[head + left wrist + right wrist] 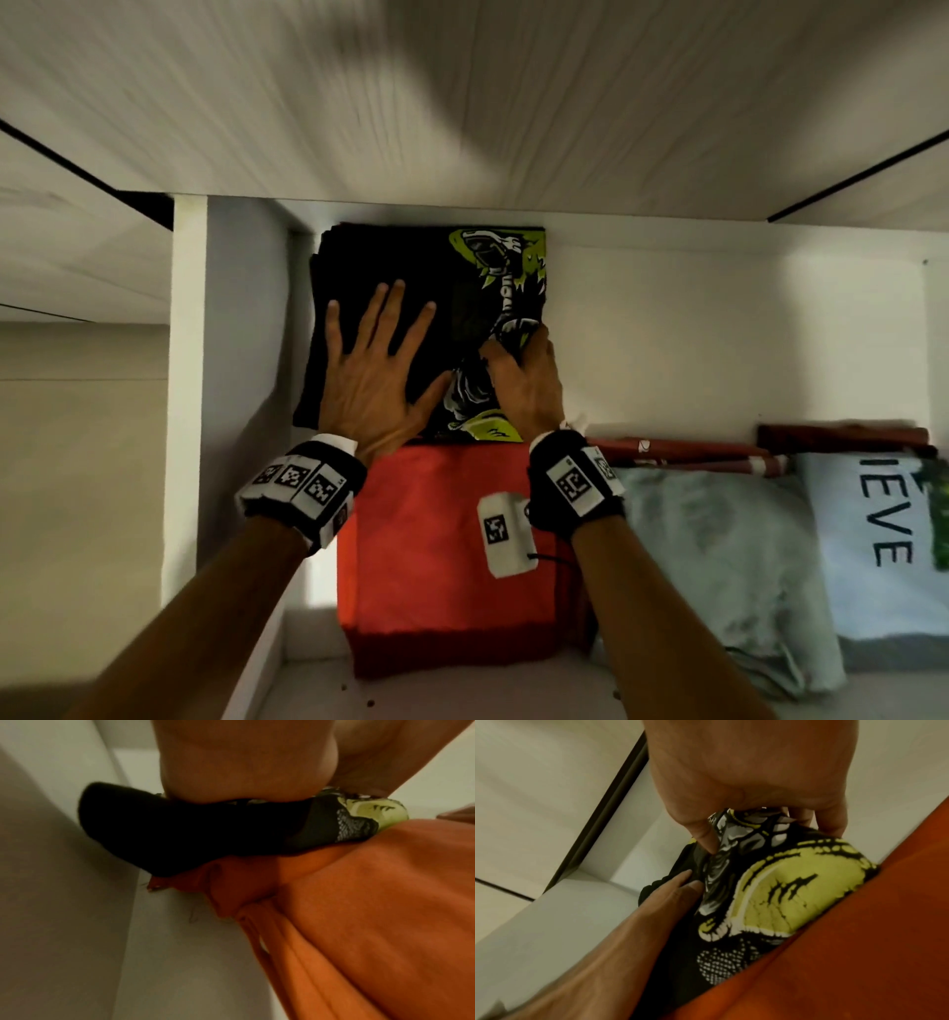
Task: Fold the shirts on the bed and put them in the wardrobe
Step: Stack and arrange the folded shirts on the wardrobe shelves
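A folded black shirt with a yellow-green print lies at the back left of the wardrobe shelf. Its near edge overlaps a folded orange shirt. My left hand presses flat on the black shirt, fingers spread. My right hand grips the shirt's right edge, thumb and curled fingers pinching the printed fabric. The right wrist view shows that pinch of my right hand on the black shirt. In the left wrist view my left hand's palm rests on the black shirt, above the orange shirt.
Right of the orange shirt lie a pale green folded shirt and a white one with black letters, dark red folded items behind them. The wardrobe's side panel stands close on the left. The shelf above hangs low overhead.
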The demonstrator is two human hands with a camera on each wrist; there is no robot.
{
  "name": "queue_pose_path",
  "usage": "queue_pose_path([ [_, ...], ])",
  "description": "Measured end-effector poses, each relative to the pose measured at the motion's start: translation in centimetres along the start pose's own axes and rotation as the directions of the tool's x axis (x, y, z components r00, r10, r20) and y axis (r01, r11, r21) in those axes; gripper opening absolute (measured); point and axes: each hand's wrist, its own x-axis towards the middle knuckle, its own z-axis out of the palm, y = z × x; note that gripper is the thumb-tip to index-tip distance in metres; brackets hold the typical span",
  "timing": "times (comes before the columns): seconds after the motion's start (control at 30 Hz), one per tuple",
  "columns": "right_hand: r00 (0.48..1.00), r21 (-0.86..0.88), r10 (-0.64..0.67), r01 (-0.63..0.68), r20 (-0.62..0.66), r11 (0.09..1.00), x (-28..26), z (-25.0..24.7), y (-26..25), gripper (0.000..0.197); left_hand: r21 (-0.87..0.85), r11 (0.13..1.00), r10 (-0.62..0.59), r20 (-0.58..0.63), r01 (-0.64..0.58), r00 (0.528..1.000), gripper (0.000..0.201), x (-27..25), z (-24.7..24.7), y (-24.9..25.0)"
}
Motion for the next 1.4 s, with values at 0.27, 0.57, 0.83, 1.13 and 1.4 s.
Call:
queue_pose_path([
  [0.27, 0.996, -0.024, -0.003, 0.006, 0.090, 1.000, -0.3, 2.2, -1.2, 0.062, -0.038, 0.989, -0.138, 0.041, 0.140, 0.990, 0.079, -0.5, -0.4, -1.1],
  [0.57, 0.985, -0.413, -0.146, 0.172, 0.093, 0.894, -6.3, -5.3, 1.9, 0.070, -0.319, 0.891, -0.372, -0.103, 0.324, 0.922, 0.053, -6.0, -5.1, 2.9],
  [0.83, 0.956, -0.522, 0.220, -0.090, 0.192, 0.848, -8.6, -5.6, 6.0, 0.100, -0.228, 0.168, -0.637, 0.718, 0.959, 0.283, 0.099, -15.7, -3.3, 6.3],
  [1.13, 0.967, -0.480, 0.207, -0.113, 0.148, 0.870, -9.5, -2.4, 7.6, 0.073, -0.139, 0.311, -0.609, 0.731, 0.940, 0.310, 0.075, -16.7, -2.3, 2.7],
  [1.4, 0.987, -0.370, 0.101, -0.050, 0.121, 0.928, -11.6, 0.5, 7.8, 0.070, -0.066, 0.616, -0.694, 0.425, 0.785, 0.581, 0.116, -16.7, -4.7, 7.9],
])
